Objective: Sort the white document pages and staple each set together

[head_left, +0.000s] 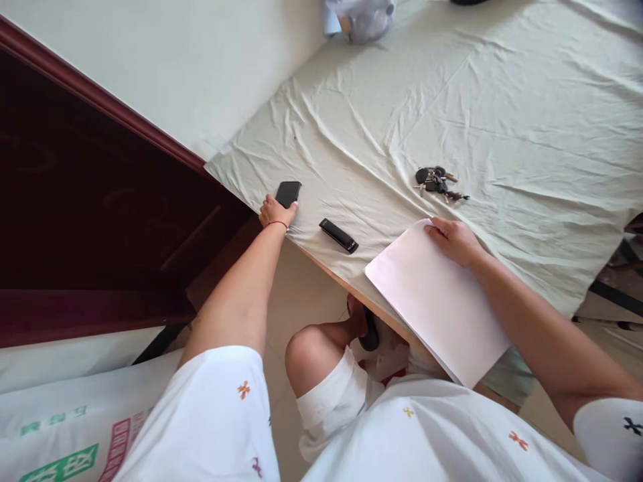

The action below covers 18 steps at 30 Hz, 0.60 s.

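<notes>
A wide table draped in a wrinkled, pale green-grey cotton sheet (502, 100) fills most of the view, its near edge running diagonally above the person's bare knee. To the left stands a dark reddish-brown wooden cabinet (90, 201) against a white wall.

On the sheet's near edge lies a large, thin white sheet of paper or card (432, 294), overhanging the edge toward the person's lap. The right hand (455, 239) rests flat on its far corner, fingers relaxed and spread, pressing rather than gripping. The sheet looks light and flexible; it would likely bend or crease if lifted by one corner, so a hold along the overhanging edge seems safer.

The left hand (274, 211), a red thread at the wrist, reaches to the table's corner, its fingertips touching a small black smartphone (288, 193); the hand is loosely curled and not closed around it. The phone looks rigid, smooth and probably slippery, best taken by its long sides.

Between the hands lies a slim black rectangular device (339, 235). Beyond the paper sits a small bunch of dark keys (436, 181), untouched.
</notes>
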Motion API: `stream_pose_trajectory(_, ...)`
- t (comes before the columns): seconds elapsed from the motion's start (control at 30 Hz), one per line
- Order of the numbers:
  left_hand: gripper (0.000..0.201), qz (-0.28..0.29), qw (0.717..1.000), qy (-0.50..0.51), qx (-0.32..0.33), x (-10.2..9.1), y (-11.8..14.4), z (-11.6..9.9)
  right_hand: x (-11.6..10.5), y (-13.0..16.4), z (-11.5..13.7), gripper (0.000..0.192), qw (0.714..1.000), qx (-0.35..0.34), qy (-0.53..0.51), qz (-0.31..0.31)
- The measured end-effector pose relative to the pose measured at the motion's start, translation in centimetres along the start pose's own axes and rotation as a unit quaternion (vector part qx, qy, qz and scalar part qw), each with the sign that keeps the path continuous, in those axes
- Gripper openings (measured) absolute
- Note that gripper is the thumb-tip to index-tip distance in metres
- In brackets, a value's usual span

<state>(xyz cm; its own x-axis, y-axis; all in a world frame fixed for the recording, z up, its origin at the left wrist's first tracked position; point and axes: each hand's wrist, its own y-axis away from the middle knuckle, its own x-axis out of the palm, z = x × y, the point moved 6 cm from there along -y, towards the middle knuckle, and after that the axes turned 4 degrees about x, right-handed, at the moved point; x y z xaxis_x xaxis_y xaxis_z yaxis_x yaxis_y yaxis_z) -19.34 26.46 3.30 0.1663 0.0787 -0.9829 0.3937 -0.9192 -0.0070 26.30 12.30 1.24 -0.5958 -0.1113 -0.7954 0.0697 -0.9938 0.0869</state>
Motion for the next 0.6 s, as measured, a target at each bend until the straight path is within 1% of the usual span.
stream_pose_trajectory(0.1, 0.067, 0.001, 1.000, -0.031, -0.003, -0.3, -0.1, -0.9, 0.0, 0.1, 0.0, 0.032, 1.000, -0.009, -0.010, -0.008)
stream_pose_trajectory(0.2, 0.070, 0.018, 0.998, -0.058, -0.014, -0.6, 0.1, -1.5, 0.0, 0.2, 0.0, 0.033, 1.000, -0.012, -0.017, -0.011)
stream_pose_trajectory(0.3, 0.069, 0.029, 0.997, -0.067, 0.002, -1.0, 0.4, -1.9, 0.0, 0.2, -0.1, 0.034, 1.000, -0.012, -0.023, -0.010)
stream_pose_trajectory(0.4, 0.063, 0.040, 0.996, -0.078, 0.028, -1.0, 0.7, -1.8, 0.0, 0.2, -0.1, 0.034, 1.000, -0.014, -0.026, -0.006)
stream_pose_trajectory(0.5, 0.061, 0.045, 0.995, -0.076, 0.049, -1.0, 0.7, -1.4, 0.0, 0.2, -0.1, 0.033, 1.000, -0.011, -0.025, -0.008)
stream_pose_trajectory(0.6, 0.072, 0.049, 0.996, -0.055, 0.048, -0.9, 1.0, -0.9, -0.2, 0.2, 0.0, 0.034, 0.999, -0.004, -0.036, -0.004)
